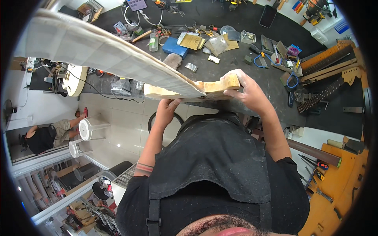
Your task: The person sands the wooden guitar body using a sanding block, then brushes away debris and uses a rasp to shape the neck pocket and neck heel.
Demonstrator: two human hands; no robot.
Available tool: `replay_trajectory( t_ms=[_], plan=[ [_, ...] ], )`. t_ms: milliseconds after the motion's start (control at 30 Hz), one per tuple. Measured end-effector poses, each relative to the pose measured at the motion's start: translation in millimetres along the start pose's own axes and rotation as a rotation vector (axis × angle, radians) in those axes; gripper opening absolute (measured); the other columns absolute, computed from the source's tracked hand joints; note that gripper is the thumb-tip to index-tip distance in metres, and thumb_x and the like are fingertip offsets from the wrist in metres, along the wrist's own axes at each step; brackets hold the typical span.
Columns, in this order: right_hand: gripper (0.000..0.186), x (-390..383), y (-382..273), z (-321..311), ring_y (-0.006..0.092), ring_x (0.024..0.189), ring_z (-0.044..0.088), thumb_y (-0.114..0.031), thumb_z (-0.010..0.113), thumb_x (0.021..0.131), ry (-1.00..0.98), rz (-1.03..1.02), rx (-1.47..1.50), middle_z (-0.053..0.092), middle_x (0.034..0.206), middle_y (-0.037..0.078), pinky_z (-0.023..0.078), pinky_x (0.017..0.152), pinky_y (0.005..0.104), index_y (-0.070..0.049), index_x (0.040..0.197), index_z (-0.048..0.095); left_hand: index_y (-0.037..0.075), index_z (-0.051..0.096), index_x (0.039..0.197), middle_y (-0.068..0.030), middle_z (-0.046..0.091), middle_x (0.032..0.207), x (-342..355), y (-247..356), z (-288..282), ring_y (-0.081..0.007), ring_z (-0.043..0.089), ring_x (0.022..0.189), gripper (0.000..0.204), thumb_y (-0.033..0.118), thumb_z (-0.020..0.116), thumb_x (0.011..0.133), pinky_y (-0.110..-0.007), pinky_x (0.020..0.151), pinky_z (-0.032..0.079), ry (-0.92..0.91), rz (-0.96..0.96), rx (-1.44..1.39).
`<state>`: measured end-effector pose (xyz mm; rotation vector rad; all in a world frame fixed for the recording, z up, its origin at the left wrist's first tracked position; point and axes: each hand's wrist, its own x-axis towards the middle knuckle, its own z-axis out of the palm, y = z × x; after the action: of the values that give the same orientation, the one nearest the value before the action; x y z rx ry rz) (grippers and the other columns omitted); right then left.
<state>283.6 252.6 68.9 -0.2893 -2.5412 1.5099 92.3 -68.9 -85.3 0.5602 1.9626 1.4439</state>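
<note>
Between my hands is a bare wooden guitar (232, 82), seen nearly edge-on, with pale rounded ends to the left and right. From its middle a long neck-like part covered in whitish strips (90, 51) rises toward the upper left, looming large near the view. My left hand (167, 110) grips the lower edge of the left end, its thumb and fingertips pressed on the wood. Around the right end my right hand (248, 90) is closed, fingers over the top and thumb below. Pale dust coats the right fingers. The underside is hidden.
On the dark bench (220, 23) lie a blue box (174, 47), sandpaper sheets (220, 44), a bottle (153, 41) and a phone (268, 16). Guitar necks (321, 94) lean at the right. A white stool (92, 128) and a seated person (43, 137) are at the left.
</note>
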Motion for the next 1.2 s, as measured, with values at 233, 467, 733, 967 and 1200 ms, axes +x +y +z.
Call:
replay_trajectory(
  t_ms=[233, 467, 733, 967, 1200],
  plan=[
    [0.057, 10, 8, 31, 0.0273, 0.128, 0.068, -0.013, 0.085, 0.100, 0.060, -0.032, -0.047, 0.068, 0.136, 0.011, 0.051, 0.114, 0.0405, -0.009, 0.150, 0.056, 0.000, 0.046, 0.164, -0.0120, 0.065, 0.149, -23, 38, 0, -0.0250, 0.062, 0.139, 0.053, 0.017, 0.064, 0.117, -0.043, 0.121, 0.049, 0.281, 0.113, -0.490],
    [0.061, 21, 44, 85, 0.0412, 0.137, 0.064, -0.020, 0.075, 0.109, 0.009, -0.097, 0.015, 0.064, 0.148, 0.021, 0.049, 0.120, 0.0465, -0.011, 0.161, 0.046, 0.019, 0.039, 0.167, -0.0083, 0.053, 0.161, -28, 49, -15, -0.0270, 0.057, 0.145, 0.047, 0.026, 0.051, 0.123, -0.058, 0.120, 0.047, 0.466, 0.303, -0.788],
    [0.076, 2, 117, 83, 0.0445, 0.140, 0.061, -0.021, 0.079, 0.102, 0.068, -0.246, -0.475, 0.062, 0.152, 0.024, 0.047, 0.120, 0.0516, -0.005, 0.167, 0.043, 0.018, 0.033, 0.163, -0.0148, 0.057, 0.156, -27, 30, -52, -0.0327, 0.063, 0.141, 0.045, 0.026, 0.050, 0.122, -0.059, 0.108, 0.061, 0.703, 0.145, -0.548],
    [0.082, -29, 176, 90, 0.0468, 0.150, 0.055, -0.026, 0.077, 0.106, 0.060, -0.110, -0.205, 0.053, 0.163, 0.027, 0.042, 0.129, 0.0508, -0.004, 0.172, 0.034, 0.016, 0.038, 0.154, -0.0172, 0.063, 0.148, -28, 22, -72, -0.0357, 0.065, 0.141, 0.036, 0.020, 0.052, 0.120, -0.062, 0.111, 0.059, 0.572, 0.188, -0.700],
    [0.086, -6, 108, 100, 0.0437, 0.163, 0.039, -0.039, 0.072, 0.109, 0.079, -0.201, -0.331, 0.043, 0.174, 0.024, 0.029, 0.137, 0.0533, -0.003, 0.175, 0.030, 0.017, 0.038, 0.154, -0.0175, 0.064, 0.148, -30, 22, -75, -0.0346, 0.065, 0.140, 0.037, 0.020, 0.052, 0.120, -0.063, 0.111, 0.058, 0.604, 0.142, -0.690]
  ],
)
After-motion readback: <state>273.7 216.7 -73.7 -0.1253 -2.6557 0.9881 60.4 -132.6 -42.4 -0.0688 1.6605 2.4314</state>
